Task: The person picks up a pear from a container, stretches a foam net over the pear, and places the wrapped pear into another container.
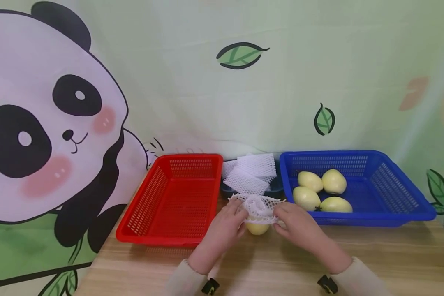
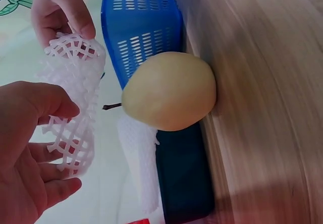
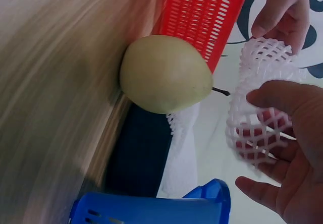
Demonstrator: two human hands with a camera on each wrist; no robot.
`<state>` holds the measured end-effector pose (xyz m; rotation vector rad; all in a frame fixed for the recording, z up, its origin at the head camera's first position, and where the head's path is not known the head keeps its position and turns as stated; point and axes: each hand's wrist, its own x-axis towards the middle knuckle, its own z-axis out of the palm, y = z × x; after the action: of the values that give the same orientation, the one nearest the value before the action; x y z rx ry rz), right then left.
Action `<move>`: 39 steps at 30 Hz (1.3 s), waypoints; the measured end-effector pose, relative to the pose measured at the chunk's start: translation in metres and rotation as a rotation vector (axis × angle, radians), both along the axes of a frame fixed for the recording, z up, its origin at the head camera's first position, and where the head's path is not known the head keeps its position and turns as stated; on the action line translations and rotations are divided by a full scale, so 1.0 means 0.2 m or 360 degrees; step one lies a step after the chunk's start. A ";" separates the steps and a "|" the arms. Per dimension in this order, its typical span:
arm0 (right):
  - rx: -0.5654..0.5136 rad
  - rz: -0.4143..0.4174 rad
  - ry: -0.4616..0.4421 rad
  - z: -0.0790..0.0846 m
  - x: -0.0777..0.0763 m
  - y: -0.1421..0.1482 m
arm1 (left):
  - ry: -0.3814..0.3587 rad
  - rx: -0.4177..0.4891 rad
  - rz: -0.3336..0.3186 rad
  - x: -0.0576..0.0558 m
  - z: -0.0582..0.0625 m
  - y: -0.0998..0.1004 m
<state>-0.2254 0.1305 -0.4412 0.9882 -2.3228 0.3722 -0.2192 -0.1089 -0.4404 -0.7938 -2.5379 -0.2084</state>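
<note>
A pale yellow pear [image 2: 169, 92] stands on the wooden table with its stem pointing up. Just above that stem, both hands stretch a white foam net sleeve [image 1: 259, 207] between them. My left hand [image 1: 227, 220] grips one side of the sleeve, thumb on the near face and fingers behind the mesh. On the opposite side my right hand [image 1: 297, 226] pinches the net the same way. In the right wrist view the foam net [image 3: 262, 103] is spread open, apart from the pear [image 3: 166, 74] below it.
An empty-looking red basket [image 1: 181, 201] stands to the left. Several pears [image 1: 307, 199] lie in the blue basket [image 1: 385, 216] on the right. Between the baskets, a dark tray [image 1: 227, 190] holds more flat foam nets [image 1: 257, 166]. A printed panda backdrop [image 1: 170, 82] hangs behind.
</note>
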 end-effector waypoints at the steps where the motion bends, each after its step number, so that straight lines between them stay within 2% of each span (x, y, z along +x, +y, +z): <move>1: 0.0006 -0.0019 -0.0016 -0.01 0.00 0.00 | -0.0021 -0.0008 -0.0002 0.00 0.00 0.01; 6: 0.0020 -0.0123 -0.0104 -0.04 0.02 0.00 | -0.0083 -0.0046 -0.0022 -0.01 -0.02 0.03; 12: -0.0106 -0.0122 -0.0117 -0.08 0.04 -0.06 | -0.0129 -0.0069 -0.0012 -0.04 -0.04 0.05; 20: -0.0169 -0.0183 -0.0214 -0.15 0.06 -0.08 | -0.0311 -0.0091 0.0044 -0.05 -0.06 0.05; 31: -0.0175 -0.0217 -0.0346 -0.21 0.00 -0.07 | -0.0345 -0.0071 0.0021 -0.09 -0.13 0.06; 34: -0.0173 -0.0229 -0.0374 -0.22 -0.02 -0.06 | -0.0392 -0.0067 0.0006 -0.10 -0.14 0.07; 39: -0.0177 -0.0210 -0.0558 -0.22 -0.05 -0.06 | -0.0468 -0.0075 0.0011 -0.12 -0.15 0.06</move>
<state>-0.2347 0.1183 -0.4857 0.7590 -2.6287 0.6580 -0.2424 -0.0963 -0.4697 -0.8248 -2.8297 -0.2824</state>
